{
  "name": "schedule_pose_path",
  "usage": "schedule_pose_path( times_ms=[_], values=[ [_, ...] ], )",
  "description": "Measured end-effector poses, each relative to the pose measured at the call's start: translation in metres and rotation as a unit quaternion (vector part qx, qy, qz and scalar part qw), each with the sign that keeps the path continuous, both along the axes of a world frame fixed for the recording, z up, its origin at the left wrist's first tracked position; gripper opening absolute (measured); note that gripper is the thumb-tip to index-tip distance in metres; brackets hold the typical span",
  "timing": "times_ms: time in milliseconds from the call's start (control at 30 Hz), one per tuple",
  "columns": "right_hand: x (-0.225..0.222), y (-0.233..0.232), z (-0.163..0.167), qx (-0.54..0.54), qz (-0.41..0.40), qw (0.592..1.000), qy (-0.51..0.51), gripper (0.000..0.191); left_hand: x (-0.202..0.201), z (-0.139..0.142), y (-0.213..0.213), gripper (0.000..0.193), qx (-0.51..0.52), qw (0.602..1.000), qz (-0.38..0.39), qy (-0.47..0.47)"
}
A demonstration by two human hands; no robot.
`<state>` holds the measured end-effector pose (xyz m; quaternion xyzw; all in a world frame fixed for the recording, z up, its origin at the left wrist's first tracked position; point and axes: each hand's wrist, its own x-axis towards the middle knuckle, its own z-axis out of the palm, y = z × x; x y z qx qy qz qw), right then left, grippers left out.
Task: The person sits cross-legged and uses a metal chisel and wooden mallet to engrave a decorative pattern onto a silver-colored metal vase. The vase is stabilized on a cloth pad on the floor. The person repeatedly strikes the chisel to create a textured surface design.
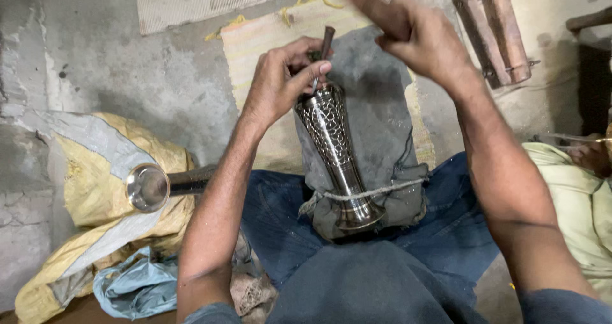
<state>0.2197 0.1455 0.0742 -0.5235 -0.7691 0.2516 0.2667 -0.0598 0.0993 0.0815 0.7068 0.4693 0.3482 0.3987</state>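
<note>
Metal vase (331,152) on the lap, left hand (280,82) pinching a punch (326,42) at 12 o'clock; right hand (414,34), fingers loosely curled and empty, risks a glancing blow that mars the pattern.

Grey cracked concrete floor (95,56), striped mat (268,34)

Silver vase (331,145) with lattice engraving, yellow sack (95,190).

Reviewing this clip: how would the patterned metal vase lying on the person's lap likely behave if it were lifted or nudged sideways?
The metal vase looks rigid, and probably weighty for its size. Its round, polished body seems apt to roll or slip; it rests on a grey cloth pad with a cord across its narrow neck, which likely checks that. The left hand grips its wide end.
</note>
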Motion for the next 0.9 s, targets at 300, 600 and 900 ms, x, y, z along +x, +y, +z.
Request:
schedule_pose_path(
  times_ms=[300, 600, 900],
  values=[
    [-0.007, 0.037, 0.007, 0.099, 0.136, 0.977, -0.133, 0.038, -0.001, -0.008, -0.009, 0.031, -0.028, 0.996, 0.057, -0.064],
    [-0.013, 0.042, 0.006, 0.092, 0.119, 0.979, -0.140, 0.034, 0.000, -0.014, -0.013, 0.032, -0.033, 0.991, 0.088, -0.096],
    [-0.009, 0.032, 0.005, 0.143, 0.126, 0.969, -0.159, 0.028, -0.006, -0.018, -0.016, 0.030, -0.001, 0.995, 0.053, -0.083]
  ],
)
